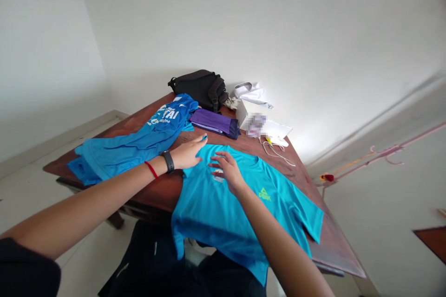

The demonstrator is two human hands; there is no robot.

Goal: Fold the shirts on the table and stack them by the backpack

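A turquoise T-shirt with a yellow-green logo lies spread over the near part of the table, its lower hem hanging past the edge toward my lap. At the shirt's left shoulder, my left hand has its fingers drawn together, with a scrap of blue cloth showing at the fingertips. My right hand is over the chest print, fingers apart and nothing held. It partly covers the white print, and I cannot tell whether it touches the fabric. One sleeve stretches out to the right; the other is mostly hidden by my left hand.
A blue printed shirt lies rumpled at the left of the wooden table. Behind are folded purple clothing, a black backpack, a white box and a white cable. A pinkish rod with hooks is at the right wall.
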